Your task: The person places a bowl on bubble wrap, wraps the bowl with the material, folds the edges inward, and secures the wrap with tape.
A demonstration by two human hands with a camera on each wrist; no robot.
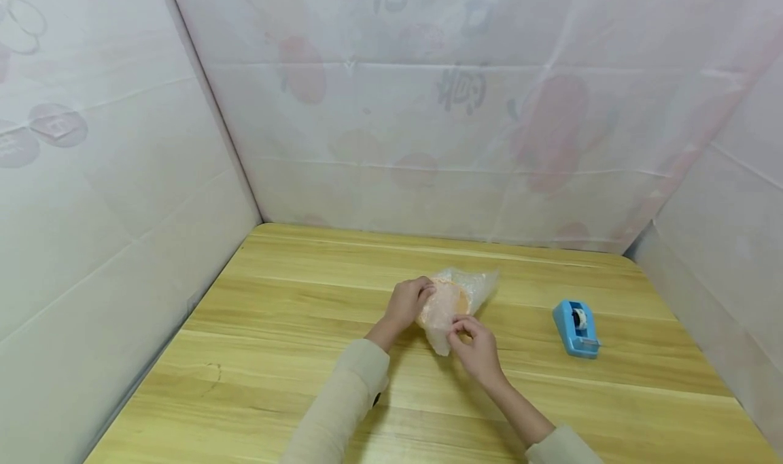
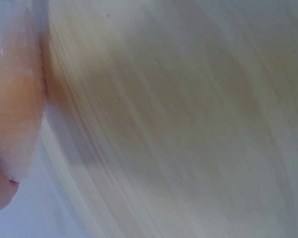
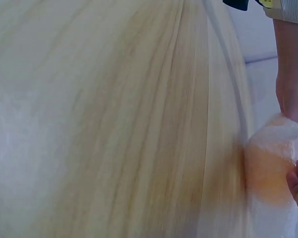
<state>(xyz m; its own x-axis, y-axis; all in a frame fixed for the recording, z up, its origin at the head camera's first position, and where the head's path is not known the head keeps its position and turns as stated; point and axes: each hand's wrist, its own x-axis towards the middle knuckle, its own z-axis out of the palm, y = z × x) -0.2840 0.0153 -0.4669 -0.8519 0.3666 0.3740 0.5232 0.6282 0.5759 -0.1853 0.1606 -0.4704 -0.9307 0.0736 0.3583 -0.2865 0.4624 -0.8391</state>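
- Fingers of the right hand pinch a lower flap of bubble wrap; those of the left hand grip its upper-left edge;
- inside sits a round orange object, over mid-desk, contact unclear; probably light;
- the wrap looks soft, slippery; the object's rim likely offers the firmest hold;
- a blue tape dispenser stands apart, rightward.

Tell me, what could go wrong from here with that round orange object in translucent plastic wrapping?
The translucent plastic wrapping could unfold if the right hand, pinching its near end, lets go. Its far end sticks out beyond both hands, so it might stay loose. And reaching for the blue tape dispenser, off to the right, could free a hand and let the round orange object slip.
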